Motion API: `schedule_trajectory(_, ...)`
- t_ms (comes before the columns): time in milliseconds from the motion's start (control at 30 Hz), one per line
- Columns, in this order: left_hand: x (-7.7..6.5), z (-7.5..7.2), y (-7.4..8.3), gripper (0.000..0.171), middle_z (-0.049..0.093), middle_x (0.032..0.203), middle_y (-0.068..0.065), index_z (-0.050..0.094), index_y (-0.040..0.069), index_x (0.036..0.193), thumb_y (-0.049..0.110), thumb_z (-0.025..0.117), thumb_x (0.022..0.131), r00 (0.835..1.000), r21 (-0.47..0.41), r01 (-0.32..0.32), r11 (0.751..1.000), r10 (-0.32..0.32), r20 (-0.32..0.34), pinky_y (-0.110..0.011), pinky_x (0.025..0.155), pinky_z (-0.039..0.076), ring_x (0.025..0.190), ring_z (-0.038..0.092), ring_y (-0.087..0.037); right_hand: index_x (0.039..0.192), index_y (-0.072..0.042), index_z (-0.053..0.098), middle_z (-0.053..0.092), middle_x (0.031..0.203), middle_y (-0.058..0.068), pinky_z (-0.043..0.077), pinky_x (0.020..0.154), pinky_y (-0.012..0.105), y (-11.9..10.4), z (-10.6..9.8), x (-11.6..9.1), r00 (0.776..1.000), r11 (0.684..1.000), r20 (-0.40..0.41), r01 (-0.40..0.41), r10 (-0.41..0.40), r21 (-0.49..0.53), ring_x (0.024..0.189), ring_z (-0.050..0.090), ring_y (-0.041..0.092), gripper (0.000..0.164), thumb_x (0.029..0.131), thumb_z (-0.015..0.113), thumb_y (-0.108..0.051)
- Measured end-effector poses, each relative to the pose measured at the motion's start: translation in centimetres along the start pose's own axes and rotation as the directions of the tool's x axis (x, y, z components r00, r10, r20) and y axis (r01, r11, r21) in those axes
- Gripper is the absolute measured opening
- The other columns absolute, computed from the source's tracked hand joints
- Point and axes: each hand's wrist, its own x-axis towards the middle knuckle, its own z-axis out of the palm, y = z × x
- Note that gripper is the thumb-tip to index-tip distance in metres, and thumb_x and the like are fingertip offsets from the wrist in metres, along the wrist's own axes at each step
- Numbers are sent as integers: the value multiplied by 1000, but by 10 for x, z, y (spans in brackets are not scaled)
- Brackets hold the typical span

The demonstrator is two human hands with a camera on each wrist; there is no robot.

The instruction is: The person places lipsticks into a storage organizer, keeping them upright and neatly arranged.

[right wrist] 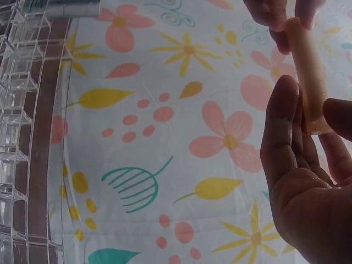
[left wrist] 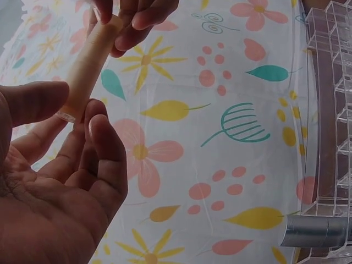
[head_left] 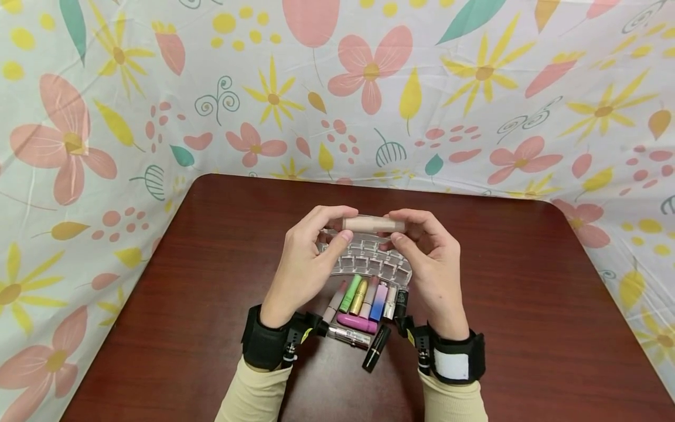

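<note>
Both hands hold a beige cosmetic tube (head_left: pixel 371 224) level over a clear plastic lipstick organizer (head_left: pixel 364 258). My left hand (head_left: pixel 304 266) pinches its left end between thumb and fingers. At the other end, the thumb and fingers of my right hand (head_left: pixel 439 272) grip it. In the left wrist view the beige tube (left wrist: pixel 91 66) has a clear rim at its near end. The right wrist view shows the same tube (right wrist: pixel 309 77) spanning from hand to hand. The organizer's small square compartments lie below the hands, its far part partly hidden by them.
Several lipsticks and tubes lie in front of the organizer, among them a green tube (head_left: pixel 350 293), a gold one (head_left: pixel 358 296), a blue-purple one (head_left: pixel 378 302), a magenta one (head_left: pixel 357 323) and a black one (head_left: pixel 377 349). A flowered cloth (head_left: pixel 369 129) hangs behind the dark red table (head_left: pixel 174 305).
</note>
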Motion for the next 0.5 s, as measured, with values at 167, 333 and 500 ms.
schedule_trajectory(167,0,-1,0,27,63,109,3,66,20,129,20,63,102,1000,3,-6,1000,6,9,-30,76,49,91,55,-10,126,5,62,71,103,4,61,76,30,0,1,1,1000,1000,-17,3,-3,12,92,69,20,28,98,61,3)
schedule_trajectory(333,0,-1,0,29,63,108,4,65,20,131,21,62,102,1000,20,-6,1000,5,20,-34,76,50,90,55,-9,132,5,57,69,109,5,61,74,30,-1,3,2,999,999,-40,23,-21,44,91,71,19,35,98,61,4)
schedule_trajectory(500,1,0,-1,29,67,115,4,64,19,130,19,63,102,998,60,-16,998,12,61,-34,79,53,95,57,-8,133,5,52,68,111,10,62,70,33,-1,6,2,995,988,-94,37,-23,150,93,72,19,35,98,59,5)
